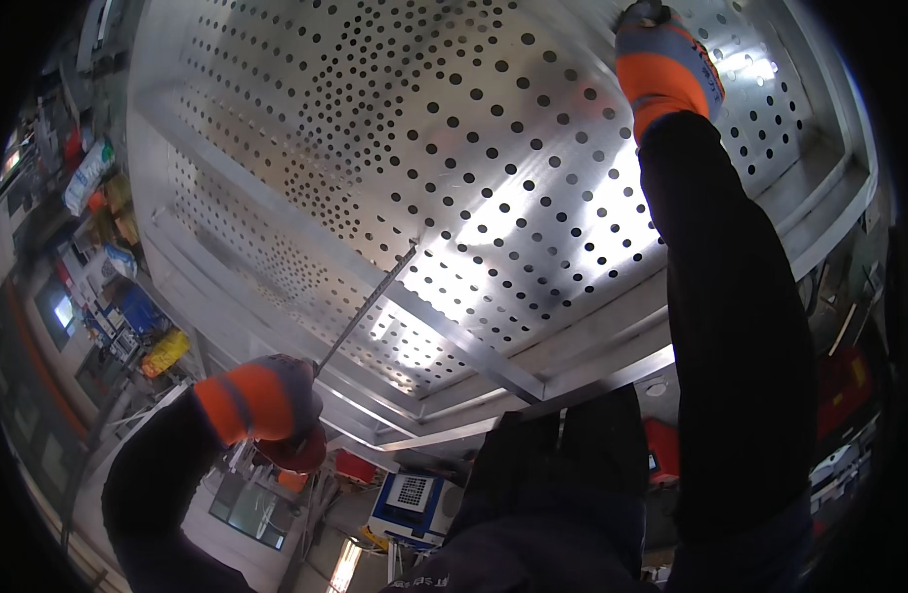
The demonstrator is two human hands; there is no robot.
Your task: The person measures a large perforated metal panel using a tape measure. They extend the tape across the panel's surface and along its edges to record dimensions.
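My left hand [266,400], in an orange and grey glove, is closed around the lower end of a long thin metal strip [367,308]. The strip slants up and right across a frame bar, and its tip lies against a shiny perforated metal panel [533,212]. Below the fingers a rounded red part [298,453] shows; whether it belongs to the strip cannot be told. My right hand [669,74], gloved alike, reaches to the panel's far right with its fingers curled. What those fingers hold, if anything, is hidden.
A metal frame [464,346] with crossbars borders the panel. Beneath it stands a blue and white box-shaped machine [412,506], with a red case [661,450] to the right. Several bags and boxes, including a yellow bag [165,353], lie along the left.
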